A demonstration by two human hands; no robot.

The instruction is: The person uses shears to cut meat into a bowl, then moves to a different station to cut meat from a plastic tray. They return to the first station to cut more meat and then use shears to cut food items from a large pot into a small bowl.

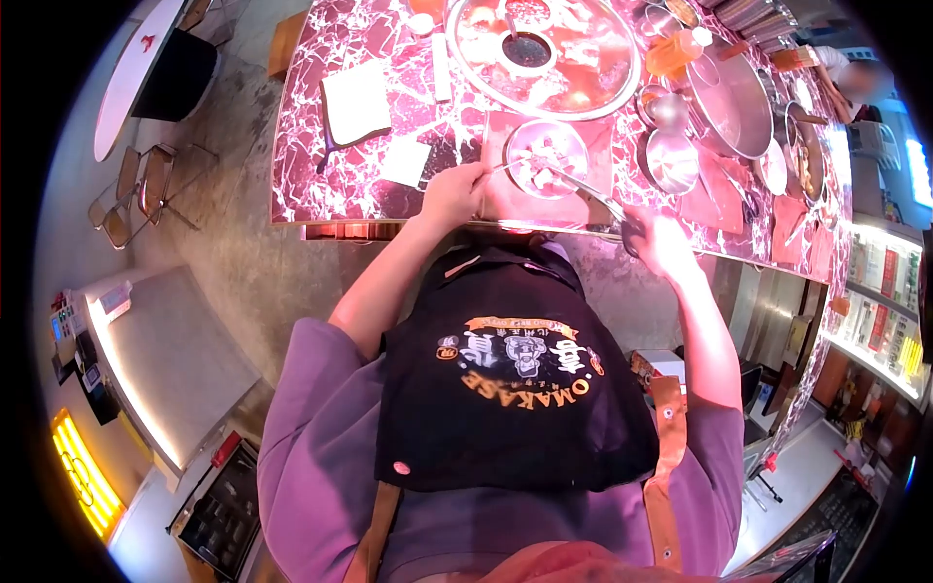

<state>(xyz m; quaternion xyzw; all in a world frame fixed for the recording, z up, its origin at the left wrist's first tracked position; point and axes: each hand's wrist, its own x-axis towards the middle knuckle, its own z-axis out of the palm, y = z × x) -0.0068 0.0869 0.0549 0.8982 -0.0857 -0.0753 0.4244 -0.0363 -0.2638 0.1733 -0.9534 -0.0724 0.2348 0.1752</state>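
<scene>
A white bowl (547, 185) with small pale pieces in it stands near the table's front edge. My right hand (664, 241) is closed on the dark handles of scissors (604, 201), whose blades reach into the bowl. At the bowl's left, my left hand (454, 199) is pinched on a thin utensil, perhaps tweezers, whose tip points over the rim. Just behind the bowl is a large round tray (622, 83) with a small cup of dark liquid (526, 52) in it.
A notebook (357, 102) and a white paper (406, 161) lie on the marbled table (301, 175) at left. Right of the tray stand an orange bottle (671, 56), a metal bowl (673, 163) and a big pot (729, 107). Another person (836, 73) is at far right.
</scene>
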